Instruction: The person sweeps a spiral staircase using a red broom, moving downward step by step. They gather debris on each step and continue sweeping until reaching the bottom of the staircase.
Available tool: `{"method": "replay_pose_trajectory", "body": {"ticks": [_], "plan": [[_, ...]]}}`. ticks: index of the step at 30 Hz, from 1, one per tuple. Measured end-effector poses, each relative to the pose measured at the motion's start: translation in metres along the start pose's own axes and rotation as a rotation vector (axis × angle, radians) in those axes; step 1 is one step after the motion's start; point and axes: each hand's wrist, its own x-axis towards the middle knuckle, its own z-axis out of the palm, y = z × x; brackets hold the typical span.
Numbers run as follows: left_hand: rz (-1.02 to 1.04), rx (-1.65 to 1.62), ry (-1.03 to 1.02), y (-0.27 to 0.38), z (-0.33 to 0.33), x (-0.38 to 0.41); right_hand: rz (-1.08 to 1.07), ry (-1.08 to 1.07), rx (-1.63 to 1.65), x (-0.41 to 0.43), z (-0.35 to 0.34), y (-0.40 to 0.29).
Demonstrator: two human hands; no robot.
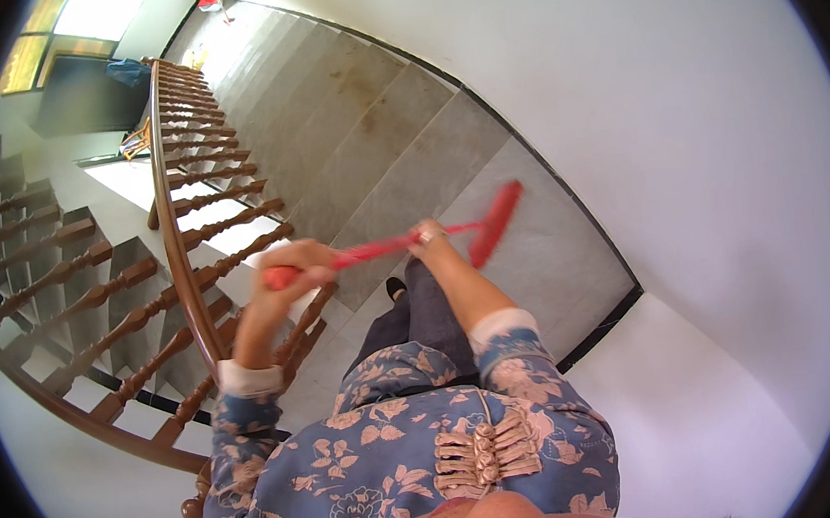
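Observation:
A red broom crosses in front of me, its handle [378,249] running from left to right. My left hand [296,262] is wrapped around the handle's top end, slightly blurred. Further down the handle, my right hand [428,235] grips it close to the head. The red broom head [497,224] is over the grey tiled floor [408,165] near the right wall; motion blur hides whether its bristles touch the tiles. My trouser leg [434,322] and one dark shoe [394,287] show below the handle.
A wooden banister [159,176] with turned balusters runs along my left, with stairs [106,280] beyond it. Brownish stains [367,93] mark the floor ahead. A white wall [628,100] with black skirting [545,159] bounds the right. A blue cloth or bag [127,71] hangs by the banister's far end.

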Motion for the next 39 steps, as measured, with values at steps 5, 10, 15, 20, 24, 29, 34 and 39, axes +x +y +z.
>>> {"method": "replay_pose_trajectory", "body": {"ticks": [5, 10, 15, 20, 24, 29, 34, 39], "plan": [[0.263, 0.24, -0.114, 0.101, 0.007, 0.061, 0.271, -0.104, 1.964, 0.108, -0.055, -0.149], [0.62, 0.321, -0.068, 0.133, 0.022, 0.037, 0.043, -0.313, 2.082, 0.0, -0.103, -0.208], [0.638, -0.015, 0.028, 0.114, 0.014, 0.018, 0.121, -0.168, 2.143, -0.097, -0.083, -0.119], [-0.077, -0.328, -0.112, -0.024, 0.077, 0.051, 0.546, 0.363, 1.766, -0.012, 0.014, 0.168], [-0.083, -0.245, -0.38, -0.081, 0.095, 0.099, 0.743, 0.429, 1.973, 0.047, -0.004, 0.22], [0.037, -0.029, -0.128, -0.012, -0.005, 0.144, 0.57, 0.226, 1.79, 0.07, -0.12, -0.006], [0.315, 0.205, -0.09, 0.101, -0.071, 0.171, 0.414, 0.134, 2.053, 0.115, -0.175, -0.224], [0.759, 0.441, -0.039, 0.147, -0.081, 0.136, -0.038, -0.218, 2.192, 0.068, -0.158, -0.293]]}}
